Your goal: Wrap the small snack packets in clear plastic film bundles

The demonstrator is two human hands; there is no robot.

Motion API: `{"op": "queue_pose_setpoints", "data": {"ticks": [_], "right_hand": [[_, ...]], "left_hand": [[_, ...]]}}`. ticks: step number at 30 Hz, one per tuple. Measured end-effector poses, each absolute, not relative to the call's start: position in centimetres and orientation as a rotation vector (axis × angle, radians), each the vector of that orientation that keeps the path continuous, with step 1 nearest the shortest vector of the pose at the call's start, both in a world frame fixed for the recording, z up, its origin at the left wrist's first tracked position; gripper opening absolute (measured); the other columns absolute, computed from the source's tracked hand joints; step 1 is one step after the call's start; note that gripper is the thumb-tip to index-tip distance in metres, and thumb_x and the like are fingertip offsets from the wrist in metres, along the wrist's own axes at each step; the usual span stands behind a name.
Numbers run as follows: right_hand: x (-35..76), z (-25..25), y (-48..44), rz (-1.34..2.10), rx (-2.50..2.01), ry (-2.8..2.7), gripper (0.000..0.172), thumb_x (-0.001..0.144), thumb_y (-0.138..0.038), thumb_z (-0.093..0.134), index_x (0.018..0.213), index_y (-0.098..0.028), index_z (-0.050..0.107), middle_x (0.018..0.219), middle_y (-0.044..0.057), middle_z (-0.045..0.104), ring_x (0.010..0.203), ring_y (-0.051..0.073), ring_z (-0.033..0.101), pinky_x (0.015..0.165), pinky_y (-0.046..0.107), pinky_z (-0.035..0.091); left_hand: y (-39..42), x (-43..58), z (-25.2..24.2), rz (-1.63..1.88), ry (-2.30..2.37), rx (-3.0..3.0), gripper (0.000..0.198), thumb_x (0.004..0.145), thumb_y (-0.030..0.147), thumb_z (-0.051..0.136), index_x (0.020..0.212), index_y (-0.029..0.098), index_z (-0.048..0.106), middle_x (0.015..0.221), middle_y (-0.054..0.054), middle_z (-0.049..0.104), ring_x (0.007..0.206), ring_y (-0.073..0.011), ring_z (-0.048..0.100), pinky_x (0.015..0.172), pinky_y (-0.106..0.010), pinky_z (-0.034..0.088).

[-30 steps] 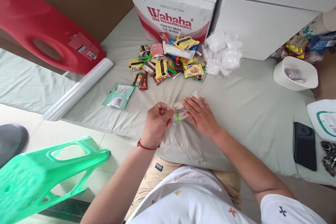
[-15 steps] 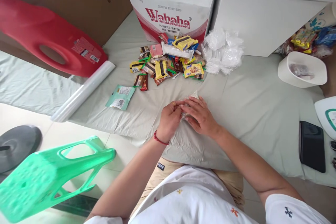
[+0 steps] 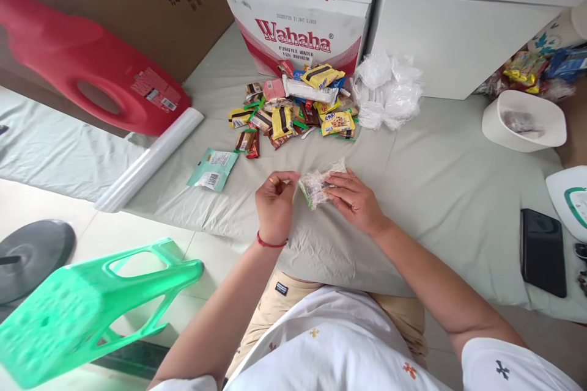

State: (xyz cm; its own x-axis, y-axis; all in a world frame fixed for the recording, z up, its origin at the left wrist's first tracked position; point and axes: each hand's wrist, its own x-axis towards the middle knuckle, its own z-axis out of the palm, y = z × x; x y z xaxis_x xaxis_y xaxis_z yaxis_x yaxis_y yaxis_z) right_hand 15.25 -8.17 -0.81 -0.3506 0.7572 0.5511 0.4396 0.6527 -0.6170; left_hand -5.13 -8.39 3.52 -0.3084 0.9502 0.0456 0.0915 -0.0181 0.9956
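Note:
A small crinkled clear plastic packet [image 3: 314, 187], with a pale green strip at its left end, rests on the grey-green sheet in front of me. My right hand [image 3: 352, 200] holds it from the right, fingers laid across its top. Just left of the packet, my left hand [image 3: 276, 204] is closed in a pinch; its fingertips come up to the packet's left corner. Whatever lies between those fingertips is too small to make out. Beyond my hands is a pile of wrapped snacks [image 3: 281, 122], and a light green pouch [image 3: 213, 170] lies flat to the left.
Bunched clear plastic bags [image 3: 389, 91] sit right of the snacks, before a Wahaha carton [image 3: 298, 27]. A film roll [image 3: 149, 159] and red jug [image 3: 92, 67] are at left, a green stool [image 3: 68, 311] below. At right are a white bin [image 3: 498, 128] and black phone [image 3: 543, 253].
My left hand has moved left, away from my right hand, uncovering the packet and its green strip. My right hand stays on the packet.

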Motion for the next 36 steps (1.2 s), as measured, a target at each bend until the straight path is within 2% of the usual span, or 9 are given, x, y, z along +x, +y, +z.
{"op": "queue_pose_setpoints", "data": {"ticks": [2, 6, 11, 15, 18, 22, 28, 34, 36], "right_hand": [[15.2, -0.8, -8.2, 0.481, -0.944, -1.994, 0.021, 0.102, -0.022, 0.059, 0.112, -0.026, 0.077, 0.125, 0.006, 0.077, 0.13, 0.021, 0.066, 0.124, 0.053, 0.04], [15.2, -0.7, -8.2, 0.486, -0.936, -1.99, 0.021, 0.102, -0.022, 0.057, 0.112, -0.025, 0.075, 0.126, 0.007, 0.076, 0.131, 0.022, 0.064, 0.124, 0.053, 0.039], [15.2, -0.1, -8.6, 0.483, -0.952, -2.03, 0.033, 0.105, -0.021, 0.044, 0.13, -0.021, 0.066, 0.134, 0.01, 0.072, 0.138, 0.022, 0.058, 0.126, 0.053, 0.037], [14.9, 0.1, -9.4, 0.348, -1.038, -2.247, 0.059, 0.107, -0.034, 0.044, 0.161, -0.014, 0.034, 0.154, 0.018, 0.056, 0.151, 0.028, 0.044, 0.131, 0.063, 0.017], [14.8, 0.0, -10.0, 0.263, -1.056, -2.378, 0.075, 0.106, -0.045, 0.047, 0.167, -0.012, 0.018, 0.165, 0.022, 0.04, 0.159, 0.032, 0.03, 0.13, 0.068, 0.005], [15.8, 0.5, -10.2, 0.375, -0.981, -2.448, 0.082, 0.104, -0.052, 0.049, 0.168, -0.016, 0.013, 0.169, 0.02, 0.032, 0.162, 0.033, 0.021, 0.13, 0.067, 0.007], [18.9, 2.1, -9.3, 0.49, -1.177, -2.175, 0.054, 0.109, -0.03, 0.038, 0.162, -0.028, 0.036, 0.169, 0.01, 0.037, 0.157, 0.024, 0.036, 0.13, 0.055, 0.025], [18.3, 1.2, -9.0, 0.256, -1.251, -2.596, 0.07, 0.104, -0.029, 0.047, 0.168, -0.022, 0.021, 0.173, 0.01, 0.028, 0.162, 0.029, 0.019, 0.131, 0.06, 0.018], [18.1, 1.2, -8.7, 0.191, -1.257, -2.639, 0.071, 0.103, -0.027, 0.047, 0.169, -0.024, 0.019, 0.173, 0.009, 0.027, 0.162, 0.029, 0.022, 0.131, 0.064, 0.013]], "left_hand": [[-9.1, -5.2, 2.7, 1.36, 1.617, 1.56, 0.014, 0.089, 0.023, 0.062, 0.09, 0.021, 0.076, 0.105, -0.007, 0.077, 0.094, -0.0189, 0.07, 0.087, -0.034, 0.055], [-9.3, -4.7, 0.9, 0.955, 1.514, 2.101, 0.033, 0.102, 0.031, 0.051, 0.127, 0.023, 0.071, 0.133, -0.009, 0.073, 0.133, -0.0263, 0.061, 0.117, -0.049, 0.042], [-8.7, -3.4, -0.4, 0.744, 1.598, 2.247, 0.046, 0.107, 0.04, 0.041, 0.145, 0.02, 0.058, 0.146, -0.014, 0.064, 0.14, -0.0279, 0.055, 0.118, -0.049, 0.039], [-8.7, -2.7, -0.7, 0.622, 1.679, 2.295, 0.053, 0.107, 0.043, 0.039, 0.152, 0.016, 0.049, 0.149, -0.018, 0.06, 0.14, -0.0321, 0.052, 0.121, -0.056, 0.031], [-8.7, -2.7, -1.0, 0.588, 1.651, 2.347, 0.053, 0.107, 0.042, 0.037, 0.151, 0.015, 0.049, 0.148, -0.019, 0.059, 0.139, -0.0329, 0.05, 0.123, -0.058, 0.026], [-8.5, -2.9, -1.2, 0.585, 1.611, 2.404, 0.053, 0.106, 0.043, 0.041, 0.148, 0.012, 0.052, 0.144, -0.02, 0.06, 0.135, -0.0335, 0.052, 0.123, -0.059, 0.026], [-7.9, -2.6, -0.8, 0.515, 1.646, 2.422, 0.061, 0.097, 0.049, 0.061, 0.144, 0.012, 0.054, 0.136, -0.02, 0.064, 0.128, -0.0343, 0.056, 0.12, -0.055, 0.031], [-7.5, -2.3, -0.6, 0.507, 1.667, 2.413, 0.057, 0.097, 0.046, 0.063, 0.142, 0.011, 0.055, 0.133, -0.02, 0.065, 0.123, -0.0334, 0.059, 0.108, -0.048, 0.043], [-7.2, -2.1, -0.2, 0.495, 1.655, 2.388, 0.056, 0.097, 0.044, 0.061, 0.142, 0.01, 0.054, 0.134, -0.021, 0.064, 0.123, -0.0343, 0.058, 0.104, -0.048, 0.046]]}}
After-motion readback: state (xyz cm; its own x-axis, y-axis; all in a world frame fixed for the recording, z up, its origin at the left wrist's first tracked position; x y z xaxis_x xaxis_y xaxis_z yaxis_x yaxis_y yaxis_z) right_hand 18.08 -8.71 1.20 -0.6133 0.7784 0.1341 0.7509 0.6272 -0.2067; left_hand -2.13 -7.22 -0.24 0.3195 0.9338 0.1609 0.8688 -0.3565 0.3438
